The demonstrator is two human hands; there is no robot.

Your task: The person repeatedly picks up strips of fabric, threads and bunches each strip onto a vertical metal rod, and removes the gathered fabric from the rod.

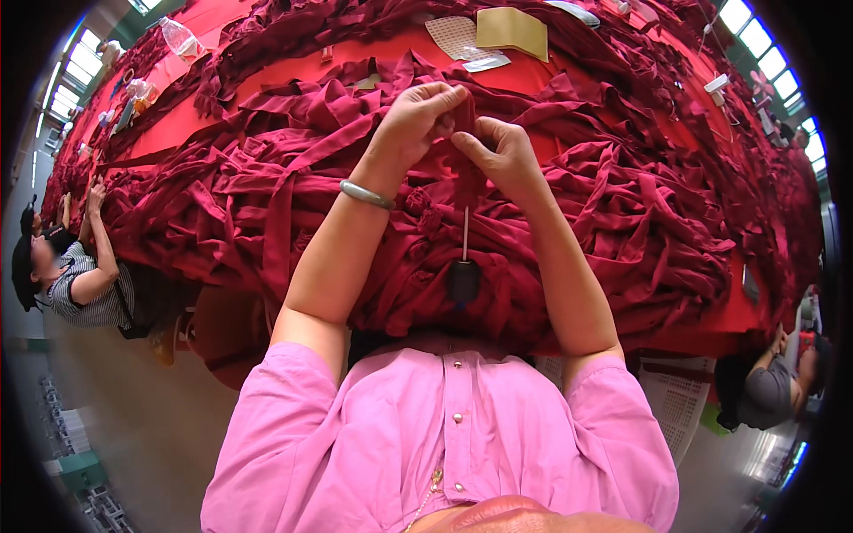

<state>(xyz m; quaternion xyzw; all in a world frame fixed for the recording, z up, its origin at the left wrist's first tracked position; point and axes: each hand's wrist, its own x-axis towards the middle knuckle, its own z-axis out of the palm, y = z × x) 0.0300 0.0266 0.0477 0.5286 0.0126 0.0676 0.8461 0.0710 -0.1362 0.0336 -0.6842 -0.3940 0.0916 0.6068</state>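
Both my hands are raised over the table, thumbs and fingers pinched close together. My left hand (425, 117), with a pale bangle on its wrist, grips a dark red fabric strip (466, 114). On the other side of that strip, my right hand (504, 153) pinches it between thumb and fingers. Below the hands a tool like a screwdriver, with a thin metal shaft (466, 233) and a black handle (464, 282), points away from me. Its tip meets the red cloth under my hands; whether it pierces the cloth I cannot tell.
Heaps of dark red fabric strips (222, 209) spread over the red-covered table (391, 44). Farther back are a yellowish folder (513, 33), a patterned sheet (451, 37) and a clear plastic container (182, 39). One co-worker (84, 275) is at the left edge, another (771, 391) at the right.
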